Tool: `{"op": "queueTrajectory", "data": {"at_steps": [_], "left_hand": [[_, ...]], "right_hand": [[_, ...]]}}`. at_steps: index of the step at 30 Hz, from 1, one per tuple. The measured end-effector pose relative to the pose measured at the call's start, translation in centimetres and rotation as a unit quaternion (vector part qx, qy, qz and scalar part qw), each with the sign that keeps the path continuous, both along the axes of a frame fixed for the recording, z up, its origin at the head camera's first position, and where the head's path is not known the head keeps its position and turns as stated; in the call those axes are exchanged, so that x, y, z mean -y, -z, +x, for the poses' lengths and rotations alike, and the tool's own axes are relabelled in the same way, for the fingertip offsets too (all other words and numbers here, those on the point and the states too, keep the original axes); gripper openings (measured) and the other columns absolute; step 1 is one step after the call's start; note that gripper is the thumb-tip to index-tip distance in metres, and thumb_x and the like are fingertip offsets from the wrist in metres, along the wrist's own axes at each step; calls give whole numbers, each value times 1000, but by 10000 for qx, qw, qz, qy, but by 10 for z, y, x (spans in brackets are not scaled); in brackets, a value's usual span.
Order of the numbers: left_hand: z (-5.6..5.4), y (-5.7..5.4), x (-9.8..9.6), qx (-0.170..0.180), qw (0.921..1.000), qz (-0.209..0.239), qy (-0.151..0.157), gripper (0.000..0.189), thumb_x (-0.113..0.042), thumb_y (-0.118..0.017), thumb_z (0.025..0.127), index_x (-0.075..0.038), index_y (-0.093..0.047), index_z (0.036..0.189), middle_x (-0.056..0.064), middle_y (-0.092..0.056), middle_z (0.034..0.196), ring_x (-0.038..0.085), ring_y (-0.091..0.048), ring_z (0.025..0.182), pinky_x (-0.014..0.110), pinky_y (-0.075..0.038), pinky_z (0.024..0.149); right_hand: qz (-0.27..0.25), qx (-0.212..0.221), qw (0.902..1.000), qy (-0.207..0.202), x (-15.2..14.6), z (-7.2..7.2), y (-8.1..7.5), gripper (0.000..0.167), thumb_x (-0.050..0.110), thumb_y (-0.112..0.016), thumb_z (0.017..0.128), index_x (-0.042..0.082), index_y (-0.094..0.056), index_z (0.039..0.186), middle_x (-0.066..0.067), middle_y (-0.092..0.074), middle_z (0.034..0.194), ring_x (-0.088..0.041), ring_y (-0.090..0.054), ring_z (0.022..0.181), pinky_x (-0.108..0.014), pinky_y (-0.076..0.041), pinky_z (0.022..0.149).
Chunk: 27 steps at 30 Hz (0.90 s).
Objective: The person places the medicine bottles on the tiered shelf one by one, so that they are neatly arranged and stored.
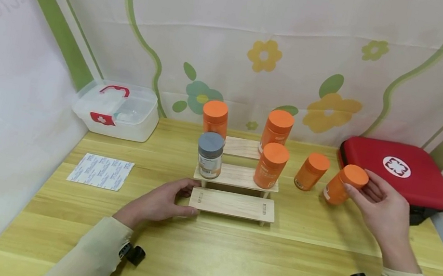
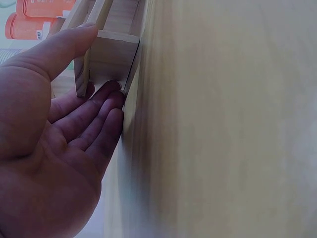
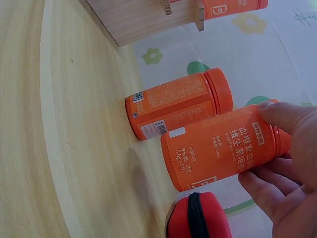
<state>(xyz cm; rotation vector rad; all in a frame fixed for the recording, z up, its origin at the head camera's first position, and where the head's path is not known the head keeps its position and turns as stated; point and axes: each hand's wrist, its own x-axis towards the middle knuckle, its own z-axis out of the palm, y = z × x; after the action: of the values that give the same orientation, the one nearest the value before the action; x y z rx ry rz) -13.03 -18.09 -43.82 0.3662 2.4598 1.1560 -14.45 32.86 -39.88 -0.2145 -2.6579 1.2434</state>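
Observation:
My right hand (image 1: 387,212) holds an orange supplement bottle (image 1: 341,188) near its lid, thumb on one side and fingers on the other. The bottle leans a little; whether its base touches the table I cannot tell. A second orange bottle (image 3: 173,104) stands just left of it in the head view. My left hand (image 1: 162,200) grips the left end of the lowest step of a wooden three-step rack (image 1: 233,204), with the thumb at the front edge. On the middle step stand a grey-lidded bottle (image 1: 210,155) and an orange bottle (image 1: 271,166). Two more orange bottles (image 1: 215,117) stand on the top step.
A red first-aid case (image 1: 401,170) lies at the back right, close to my right hand. A clear plastic box (image 1: 120,111) with a red handle sits at the back left. A printed white sheet (image 1: 101,171) lies on the wooden table (image 1: 226,266). Behind hangs a flowered curtain.

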Motion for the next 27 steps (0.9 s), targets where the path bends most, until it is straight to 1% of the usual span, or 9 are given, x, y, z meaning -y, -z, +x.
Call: {"op": "queueTrajectory", "data": {"at_steps": [3,10,22,27], "left_hand": [[0,-1,0,15,10000,13,-1,70,-41,-85,95,-18,-55,153,5,-64,147,27,-59,137,53,-47,121],[1,-1,0,-20,10000,32,45,70,-40,-85,95,-17,-55,154,6,-64,147,28,-59,137,53,-47,122],[1,-1,1,-28,10000,48,38,71,-40,-85,95,-17,-54,154,6,-64,147,28,-59,137,53,-47,122],[0,0,1,0,10000,72,29,71,-41,-85,95,-17,-54,154,6,-63,149,28,-59,138,53,-46,122]], "right_hand": [[26,-74,10000,-49,1,3,0,82,42,-84,95,7,-50,161,-30,-59,152,25,-54,102,2,-49,80],[-14,-182,9997,-130,5,11,-2,80,39,-84,95,6,-51,160,-31,-59,151,29,-51,99,2,-50,80],[82,-326,9991,-274,18,24,-12,75,36,-86,95,4,-55,156,-33,-63,146,30,-52,97,1,-51,79],[122,-481,9981,-368,24,30,-14,74,32,-87,94,2,-57,154,-34,-64,144,31,-54,97,0,-51,78]]}}
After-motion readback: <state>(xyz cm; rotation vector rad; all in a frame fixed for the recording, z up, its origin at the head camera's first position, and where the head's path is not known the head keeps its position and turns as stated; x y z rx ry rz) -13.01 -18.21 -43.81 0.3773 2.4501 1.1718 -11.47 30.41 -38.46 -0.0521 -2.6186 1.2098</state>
